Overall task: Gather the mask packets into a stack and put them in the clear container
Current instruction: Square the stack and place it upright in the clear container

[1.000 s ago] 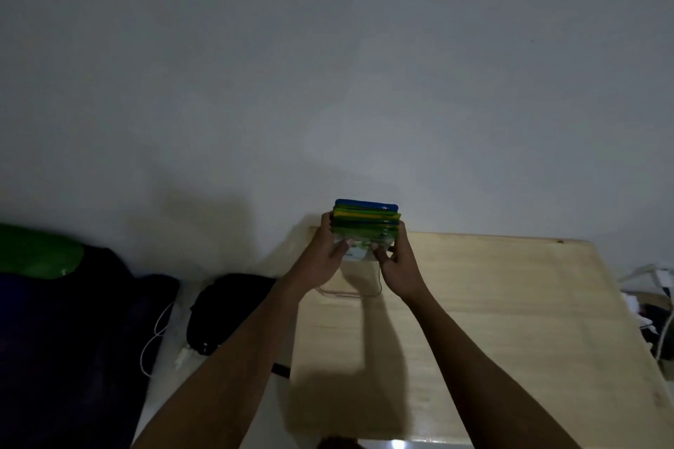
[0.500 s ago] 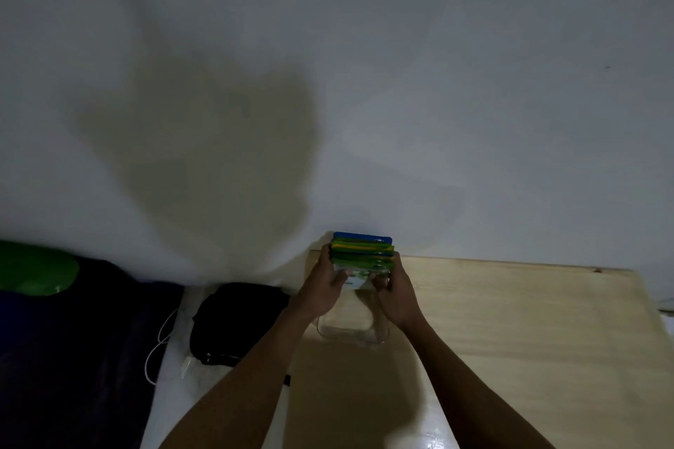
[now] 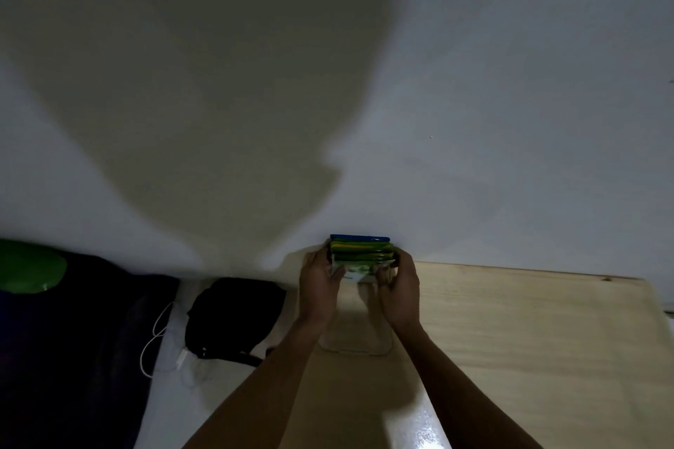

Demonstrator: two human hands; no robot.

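A stack of mask packets (image 3: 361,251), green and yellow with a blue one at the back, stands upright between my two hands at the far left of the wooden table (image 3: 529,339). My left hand (image 3: 318,284) grips its left side and my right hand (image 3: 399,288) grips its right side. The clear container (image 3: 355,333) stands on the table directly below the stack and between my wrists; its near rim shows as a faint outline. The stack's lower edge sits at about the container's top; whether it is inside I cannot tell.
A white wall rises right behind the table. Left of the table a black bag (image 3: 233,317) and a white cable (image 3: 157,343) lie on a pale surface. Farther left are dark fabric and a green object (image 3: 29,270).
The view has tilted down and closer. Both hands, still gripping the packet stack, have stayed over the clear container, which shows more fully below them.
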